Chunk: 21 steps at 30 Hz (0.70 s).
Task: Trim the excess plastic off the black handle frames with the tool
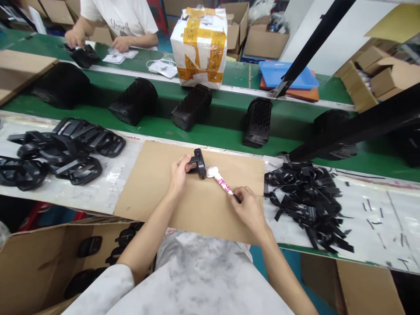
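Observation:
My left hand (180, 173) is closed round one side of a black plastic part (199, 163), held upright over a brown cardboard sheet (154, 175). In my right hand (248, 206) is the dark end of a slim tool with a white and pink handle (223, 183). The tool's pale, wrapped-looking head (212, 172) is right beside the black part; whether they touch is hard to tell. A tangled pile of black strips (308, 197) lies right of the sheet, and black plastic frames (65, 151) are heaped to its left.
Black perforated housings (192, 107) stand in a row on the green belt (226, 127) beyond the sheet. Across it, a person (120, 22) handles a black item. A taped white box (200, 48) and blue tray (285, 74) sit there. Dark posts (315, 43) cross the right side.

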Tool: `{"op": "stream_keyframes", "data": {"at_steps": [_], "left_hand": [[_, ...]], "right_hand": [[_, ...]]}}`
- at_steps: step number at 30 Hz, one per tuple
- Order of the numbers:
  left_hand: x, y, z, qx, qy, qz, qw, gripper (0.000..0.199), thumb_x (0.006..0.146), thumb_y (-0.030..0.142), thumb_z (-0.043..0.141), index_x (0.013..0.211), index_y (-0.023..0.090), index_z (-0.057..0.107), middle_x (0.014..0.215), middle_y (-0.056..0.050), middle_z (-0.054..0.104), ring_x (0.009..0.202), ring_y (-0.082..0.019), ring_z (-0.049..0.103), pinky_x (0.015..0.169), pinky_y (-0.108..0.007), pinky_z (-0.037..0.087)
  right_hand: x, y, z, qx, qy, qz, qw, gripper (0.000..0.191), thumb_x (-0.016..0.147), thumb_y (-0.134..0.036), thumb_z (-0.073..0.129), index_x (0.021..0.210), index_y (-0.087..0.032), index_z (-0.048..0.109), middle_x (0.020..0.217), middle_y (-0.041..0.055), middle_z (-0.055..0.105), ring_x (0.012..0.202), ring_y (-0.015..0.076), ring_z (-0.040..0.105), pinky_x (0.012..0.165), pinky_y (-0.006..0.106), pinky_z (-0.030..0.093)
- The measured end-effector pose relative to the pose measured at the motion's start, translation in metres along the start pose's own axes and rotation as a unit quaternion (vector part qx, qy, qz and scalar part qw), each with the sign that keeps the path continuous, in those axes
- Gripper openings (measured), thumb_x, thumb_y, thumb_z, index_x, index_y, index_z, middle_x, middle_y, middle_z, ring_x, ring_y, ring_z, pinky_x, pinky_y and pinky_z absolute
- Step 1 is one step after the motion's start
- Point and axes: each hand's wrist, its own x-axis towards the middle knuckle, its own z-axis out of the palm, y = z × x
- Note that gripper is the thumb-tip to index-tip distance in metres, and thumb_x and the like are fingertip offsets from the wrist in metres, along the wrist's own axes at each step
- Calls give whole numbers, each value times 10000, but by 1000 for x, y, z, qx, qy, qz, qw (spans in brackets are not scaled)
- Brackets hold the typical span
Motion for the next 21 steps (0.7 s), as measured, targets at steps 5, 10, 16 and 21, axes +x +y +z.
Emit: {"op": "stream_keyframes", "data": {"at_steps": [5,10,16,21], "left_hand": [[3,-21,27,41,-118,-9,992,631,789,666,710,548,198,362,558,52,262,520,-80,247,531,-269,189],[-4,-40,32,81,-182,10,980,679,861,734,596,548,203,313,558,43,251,542,-87,219,556,-290,167],[-4,-33,32,85,-179,11,980,693,846,751,605,529,204,320,562,36,248,561,-97,222,565,-291,194],[-10,-28,35,93,-155,26,983,649,863,728,598,542,188,434,570,11,353,602,-122,323,591,-278,290]], "right_hand": [[-1,12,-22,249,-198,140,938,545,907,-638,586,1241,-212,526,757,-10,682,375,115,450,347,246,344],[-19,15,-22,346,-164,141,913,650,897,-631,645,1326,-144,614,731,-13,612,442,90,456,377,223,393],[-27,-2,1,259,-2,79,963,597,978,-558,568,1405,-150,651,786,73,724,752,258,691,616,354,586],[-21,-5,-2,184,-32,27,982,500,994,-503,565,1331,-170,725,1071,120,797,1073,339,718,909,459,597]]}}
